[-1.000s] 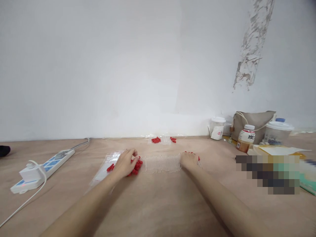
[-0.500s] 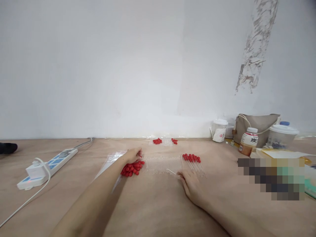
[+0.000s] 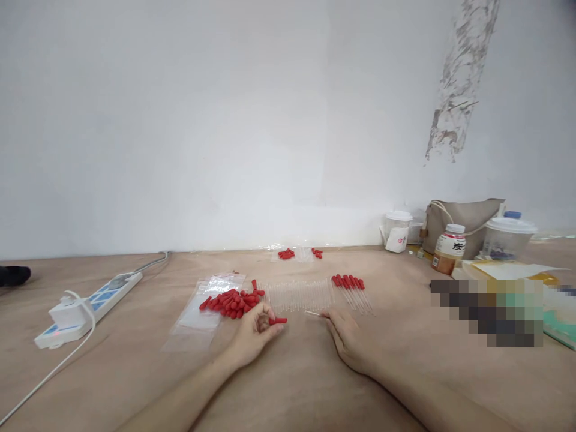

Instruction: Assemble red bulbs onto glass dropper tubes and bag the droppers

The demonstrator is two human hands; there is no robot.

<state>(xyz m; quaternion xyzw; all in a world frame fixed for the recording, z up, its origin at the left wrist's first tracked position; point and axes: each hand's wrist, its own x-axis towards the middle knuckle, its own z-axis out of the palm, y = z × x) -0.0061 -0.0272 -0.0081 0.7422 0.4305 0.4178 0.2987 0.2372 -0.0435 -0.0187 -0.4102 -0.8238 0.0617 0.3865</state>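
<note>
A red rubber dropper bulb is pinched between thumb and finger of my left hand, its narrow end pointing right. My right hand grips a thin glass dropper tube, whose tip points left toward the bulb; the two are apart. Beyond my hands lies a row of bare glass tubes. To its right are several droppers with red bulbs fitted. A pile of loose red bulbs rests on a clear plastic bag, left of the row.
Near the wall lies a clear bag with red bulbs and tubes. A power strip with a cable is at left. A lidded cup, a bottle, a grey bag and a lidded tub stand at right.
My left hand has come back from the far side of the bulb pile toward me and to the right, now with a red bulb. My right hand keeps its tube nearly in place.
</note>
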